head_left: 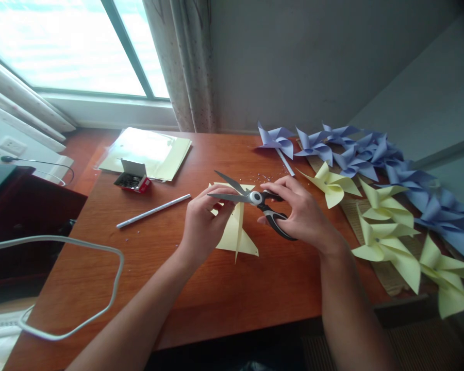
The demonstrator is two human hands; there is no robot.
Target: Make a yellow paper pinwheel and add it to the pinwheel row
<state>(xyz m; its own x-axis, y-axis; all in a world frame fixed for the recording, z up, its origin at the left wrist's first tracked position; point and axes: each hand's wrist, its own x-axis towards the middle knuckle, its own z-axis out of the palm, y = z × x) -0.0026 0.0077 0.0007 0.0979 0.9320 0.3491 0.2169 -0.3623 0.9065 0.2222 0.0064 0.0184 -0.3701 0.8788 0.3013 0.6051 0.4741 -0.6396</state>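
Observation:
My right hand (299, 211) grips black-and-grey scissors (256, 199) by the handles, their blades spread apart and pointing left. Over the middle of the wooden table, my left hand (205, 219) has its fingers closed together right by the lower blade. What sits between those fingertips is hidden from me. Beneath both hands lies a pale yellow sheet of paper (232, 237), cut into flaps that partly stand up. A small hole shows at its near right corner. Tiny bits (268, 178) are scattered behind the scissors.
A patterned paper stick (153, 211) and an open small box (133, 178) of dark pieces lie left. Behind them is a stack of yellow sheets (180, 157). Yellow pinwheels (386, 245) and purple pinwheels (353, 162) crowd the right side. A white cable (119, 268) loops at left.

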